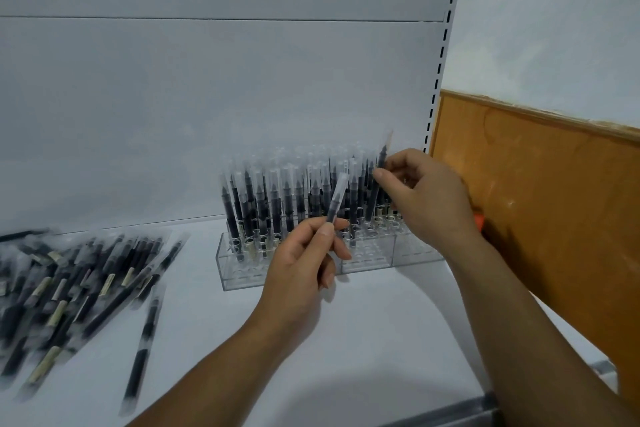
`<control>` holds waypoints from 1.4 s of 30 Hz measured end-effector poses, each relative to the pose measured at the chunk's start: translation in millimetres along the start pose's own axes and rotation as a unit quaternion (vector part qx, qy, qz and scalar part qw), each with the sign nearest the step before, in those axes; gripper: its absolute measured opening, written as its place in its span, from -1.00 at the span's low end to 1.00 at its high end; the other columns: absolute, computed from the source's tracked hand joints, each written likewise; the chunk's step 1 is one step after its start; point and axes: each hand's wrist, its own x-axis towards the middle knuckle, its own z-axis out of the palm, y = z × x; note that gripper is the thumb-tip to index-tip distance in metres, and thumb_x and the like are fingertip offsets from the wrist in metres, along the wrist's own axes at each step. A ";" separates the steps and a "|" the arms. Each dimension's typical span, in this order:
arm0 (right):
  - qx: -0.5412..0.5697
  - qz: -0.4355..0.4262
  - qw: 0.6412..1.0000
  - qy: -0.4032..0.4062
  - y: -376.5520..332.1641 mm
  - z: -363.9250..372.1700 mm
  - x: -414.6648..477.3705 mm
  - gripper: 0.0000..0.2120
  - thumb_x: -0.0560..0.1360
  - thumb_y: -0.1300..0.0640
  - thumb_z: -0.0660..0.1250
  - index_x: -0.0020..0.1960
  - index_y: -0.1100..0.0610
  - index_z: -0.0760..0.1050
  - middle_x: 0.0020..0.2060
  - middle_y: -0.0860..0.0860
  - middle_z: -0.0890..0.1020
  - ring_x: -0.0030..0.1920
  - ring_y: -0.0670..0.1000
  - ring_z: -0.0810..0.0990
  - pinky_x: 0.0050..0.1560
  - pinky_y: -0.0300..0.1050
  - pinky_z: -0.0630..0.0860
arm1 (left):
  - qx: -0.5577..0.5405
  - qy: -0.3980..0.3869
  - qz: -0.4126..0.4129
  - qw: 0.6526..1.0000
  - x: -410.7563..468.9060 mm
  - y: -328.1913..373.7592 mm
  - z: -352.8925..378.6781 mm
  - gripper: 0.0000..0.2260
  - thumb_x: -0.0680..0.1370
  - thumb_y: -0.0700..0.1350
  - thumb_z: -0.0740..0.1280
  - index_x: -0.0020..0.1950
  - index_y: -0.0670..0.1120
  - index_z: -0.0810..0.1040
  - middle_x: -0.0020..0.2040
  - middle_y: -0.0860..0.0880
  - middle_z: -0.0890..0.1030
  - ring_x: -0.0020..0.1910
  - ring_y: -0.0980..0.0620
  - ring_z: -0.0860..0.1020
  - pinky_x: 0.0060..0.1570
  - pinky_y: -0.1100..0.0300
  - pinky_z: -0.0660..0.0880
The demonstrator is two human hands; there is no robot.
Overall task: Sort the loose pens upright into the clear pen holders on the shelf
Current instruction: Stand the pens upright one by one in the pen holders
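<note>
Most slots in the clear holder point(242, 263) are filled; a big pile of pens point(69, 274) remains, and each hand, left point(304, 263) and right point(426, 194), pinches one pen

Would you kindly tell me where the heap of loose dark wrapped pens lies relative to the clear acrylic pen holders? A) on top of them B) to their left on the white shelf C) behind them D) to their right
B: the heap of loose dark wrapped pens lies flat on the white shelf, left of the clear acrylic pen holders.
</note>
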 end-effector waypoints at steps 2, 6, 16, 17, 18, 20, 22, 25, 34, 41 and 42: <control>-0.023 -0.006 1.000 -0.018 1.3 2.1 -0.8 -0.91 0.52 -0.03 0.39 -0.08 -0.03 0.54 -0.27 -0.16 0.60 -0.25 -0.13 0.56 -0.13 -0.03 0.58 | 0.002 -0.002 0.001 1.000 -0.3 0.0 0.1 -0.79 0.64 -0.21 0.15 0.11 -0.26 0.54 -0.28 -0.11 0.53 -0.49 0.10 0.30 -0.48 0.39 0.28; -0.095 0.011 0.989 -0.112 5.9 7.7 -3.5 -0.90 0.51 -0.06 0.39 -0.09 -0.07 0.52 -0.26 -0.16 0.59 -0.19 -0.07 0.59 -0.10 0.00 0.59 | 0.005 -0.004 -0.003 1.000 -0.7 0.2 0.1 -0.79 0.64 -0.21 0.15 0.11 -0.25 0.55 -0.28 -0.10 0.53 -0.48 0.11 0.30 -0.48 0.39 0.28; -0.010 0.035 0.980 -0.197 -4.7 -16.6 -12.4 -0.88 0.46 -0.12 0.42 -0.09 -0.09 0.63 -0.22 -0.15 0.65 -0.22 -0.20 0.57 -0.19 -0.20 0.54 | 0.009 -0.009 -0.001 1.000 -1.4 2.6 0.4 -0.79 0.64 -0.21 0.15 0.09 -0.24 0.55 -0.28 -0.09 0.53 -0.48 0.11 0.31 -0.48 0.39 0.29; 0.039 0.041 0.971 -0.233 -10.1 -16.6 -15.5 -0.90 0.45 -0.10 0.42 -0.09 -0.10 0.64 -0.22 -0.15 0.65 -0.25 -0.22 0.57 -0.23 -0.26 0.51 | 0.009 -0.010 -0.002 1.000 -1.6 2.9 0.9 -0.80 0.64 -0.21 0.15 0.08 -0.24 0.55 -0.29 -0.09 0.53 -0.48 0.11 0.31 -0.48 0.38 0.29; 0.077 0.043 0.961 -0.261 -14.9 -15.6 -18.8 -0.91 0.46 -0.08 0.43 -0.09 -0.10 0.65 -0.20 -0.15 0.66 -0.27 -0.24 0.55 -0.25 -0.31 0.48 | 0.009 -0.012 -0.003 1.000 -1.8 3.1 1.4 -0.81 0.64 -0.21 0.15 0.04 -0.23 0.54 -0.29 -0.08 0.53 -0.48 0.11 0.31 -0.48 0.38 0.30; 0.117 0.037 0.951 -0.284 -21.5 -11.4 -23.2 -0.91 0.47 -0.03 0.43 -0.07 -0.05 0.66 -0.21 -0.12 0.66 -0.29 -0.24 0.52 -0.29 -0.37 0.46 | 0.009 -0.015 -0.002 1.000 -2.3 3.7 1.9 -0.82 0.64 -0.20 0.15 -0.01 -0.21 0.53 -0.30 -0.07 0.53 -0.47 0.09 0.31 -0.48 0.37 0.30; 0.141 0.029 0.948 -0.283 -25.2 -7.1 -25.4 -0.88 0.48 0.00 0.43 -0.09 0.04 0.66 -0.22 -0.01 0.64 -0.31 -0.17 0.48 -0.29 -0.35 0.43 | 0.010 -0.016 0.003 1.000 -2.4 3.4 2.2 -0.82 0.64 -0.20 0.15 0.00 -0.22 0.54 -0.31 -0.07 0.54 -0.47 0.09 0.31 -0.48 0.36 0.30; 0.168 0.030 0.947 -0.271 -28.0 -5.4 -27.2 -0.86 0.47 0.00 0.44 -0.14 0.08 0.65 -0.18 0.16 0.62 -0.29 -0.05 0.45 -0.25 -0.23 0.41 | 0.013 -0.021 0.006 1.000 -4.0 3.2 4.0 -0.80 0.63 -0.20 0.15 0.05 -0.23 0.54 -0.30 -0.08 0.54 -0.46 0.08 0.33 -0.47 0.36 0.31; 0.272 0.094 0.954 0.080 -7.2 -36.1 -2.0 -0.88 0.54 0.06 0.36 -0.05 0.10 0.61 -0.21 0.00 0.67 -0.42 -0.17 0.48 -0.36 -0.25 0.44 | 0.467 -0.002 0.198 0.862 -6.2 -3.4 -13.0 -0.72 0.55 0.11 0.20 0.23 0.17 0.51 0.14 0.29 0.52 0.20 0.30 0.41 0.24 0.21 0.29; 0.094 0.036 0.993 0.068 10.0 -21.6 4.9 -0.86 0.51 -0.03 0.40 -0.05 0.04 0.60 -0.24 -0.10 0.62 -0.24 -0.08 0.59 -0.15 0.05 0.64 | 0.587 -0.036 0.170 0.791 -7.5 -11.5 -18.3 -0.52 0.52 0.21 0.06 0.39 0.14 0.42 0.34 0.22 0.41 0.35 0.22 0.23 0.38 0.21 -0.02; 0.082 0.032 0.994 0.060 10.6 -19.7 5.3 -0.87 0.51 -0.04 0.40 -0.06 0.02 0.59 -0.24 -0.10 0.62 -0.22 -0.06 0.61 -0.13 0.09 0.64 | 0.589 -0.037 0.171 0.789 -7.9 -11.6 -18.2 -0.53 0.52 0.19 0.08 0.40 0.14 0.41 0.35 0.23 0.40 0.35 0.22 0.23 0.37 0.23 -0.04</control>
